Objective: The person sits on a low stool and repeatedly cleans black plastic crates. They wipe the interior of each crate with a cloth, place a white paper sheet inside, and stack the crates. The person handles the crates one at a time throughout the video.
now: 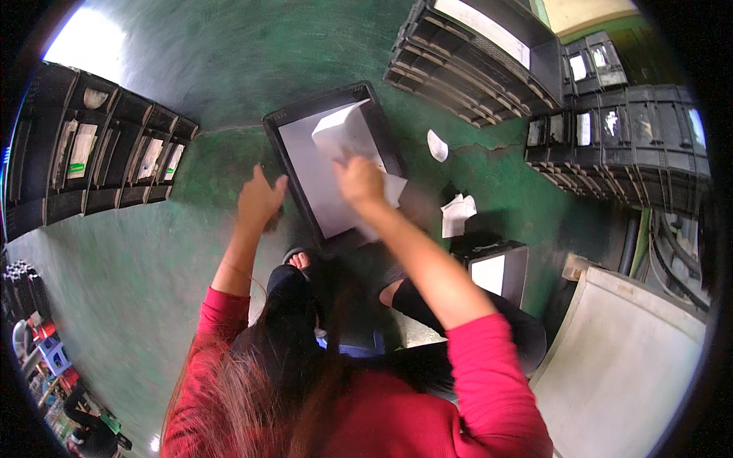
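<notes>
A shallow black plastic crate (293, 182) stands on the floor before me, its bottom covered by a flat white sheet (314, 187). Over the crate, my right hand (360, 183) is closed on a folded white piece of paper (336, 131), blurred by motion. Another white paper corner (395, 188) shows beside that wrist, at the crate's right rim; whether it belongs to the held piece I cannot tell. My left hand (259, 200) is just off the crate's left side, empty, with thumb and fingers apart.
Crumpled white papers (458, 214) and a small white scrap (437, 146) lie on the green floor (221, 175) to the right. Black crates are stacked at left (99, 149) and far right (481, 57). A smaller black box (516, 275) and pale board (622, 336) stand near my right knee.
</notes>
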Action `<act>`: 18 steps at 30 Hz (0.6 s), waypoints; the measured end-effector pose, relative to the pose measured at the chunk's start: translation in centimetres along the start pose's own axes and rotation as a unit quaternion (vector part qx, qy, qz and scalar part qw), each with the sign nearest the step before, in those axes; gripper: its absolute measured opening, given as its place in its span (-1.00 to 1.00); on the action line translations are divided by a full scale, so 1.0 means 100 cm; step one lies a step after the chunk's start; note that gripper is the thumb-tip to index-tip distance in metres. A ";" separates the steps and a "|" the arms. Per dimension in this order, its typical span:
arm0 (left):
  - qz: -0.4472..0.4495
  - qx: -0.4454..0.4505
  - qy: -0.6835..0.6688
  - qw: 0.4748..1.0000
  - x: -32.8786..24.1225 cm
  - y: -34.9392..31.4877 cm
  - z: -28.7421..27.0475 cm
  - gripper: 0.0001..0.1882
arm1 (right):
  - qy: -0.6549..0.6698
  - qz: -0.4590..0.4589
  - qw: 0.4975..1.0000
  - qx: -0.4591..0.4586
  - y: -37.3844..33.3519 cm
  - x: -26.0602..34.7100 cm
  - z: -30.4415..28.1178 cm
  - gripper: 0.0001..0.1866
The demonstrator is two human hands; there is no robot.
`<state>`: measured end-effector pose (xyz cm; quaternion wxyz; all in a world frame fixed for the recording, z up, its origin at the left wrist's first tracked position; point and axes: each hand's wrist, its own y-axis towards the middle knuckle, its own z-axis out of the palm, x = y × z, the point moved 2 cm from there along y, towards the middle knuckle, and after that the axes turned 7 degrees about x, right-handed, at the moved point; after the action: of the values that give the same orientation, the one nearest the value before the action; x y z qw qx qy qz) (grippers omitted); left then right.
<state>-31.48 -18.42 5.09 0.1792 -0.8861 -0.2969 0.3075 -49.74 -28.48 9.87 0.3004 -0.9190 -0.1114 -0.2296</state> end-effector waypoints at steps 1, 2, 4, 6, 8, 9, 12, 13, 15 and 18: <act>0.003 0.038 -0.024 0.999 0.005 -0.005 0.009 -0.10 | 0.013 0.026 0.999 0.030 0.015 0.001 0.029 -0.43; 0.007 0.077 -0.047 0.996 0.008 -0.009 0.019 -0.09 | 0.034 0.017 0.999 0.012 0.026 -0.002 0.053 -0.41; 0.041 0.122 -0.083 0.988 0.010 -0.015 0.037 -0.03 | 0.078 0.017 0.997 0.000 0.048 -0.014 0.089 -0.36; 0.050 0.154 -0.082 0.983 0.011 -0.018 0.051 0.01 | -0.073 -0.065 0.994 -0.045 0.062 -0.030 0.107 -0.30; 0.043 0.170 -0.045 0.984 0.013 -0.020 0.062 0.05 | -0.223 -0.090 0.971 -0.014 0.071 -0.046 0.120 -0.19; 0.028 0.180 -0.060 0.981 0.015 -0.020 0.065 0.05 | -0.199 -0.102 0.975 -0.001 0.072 -0.053 0.124 -0.18; 0.007 0.186 -0.086 0.979 0.018 -0.019 0.072 0.06 | -0.194 -0.083 0.977 0.040 0.076 -0.066 0.132 -0.16; 0.011 0.185 -0.083 0.979 0.018 -0.018 0.073 0.06 | -0.201 -0.078 0.976 0.032 0.078 -0.067 0.134 -0.16; 0.016 0.183 -0.088 0.979 0.019 -0.018 0.074 0.05 | -0.199 -0.071 0.977 0.037 0.081 -0.068 0.141 -0.15; 0.026 0.179 -0.091 0.979 0.018 -0.018 0.074 0.05 | -0.213 -0.090 0.973 -0.018 0.089 -0.066 0.149 -0.16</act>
<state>-35.86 -14.87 -0.31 0.2995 -0.8154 -0.2289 0.4394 -47.12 -26.98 -8.45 0.2314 -0.9383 -0.2507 -0.0569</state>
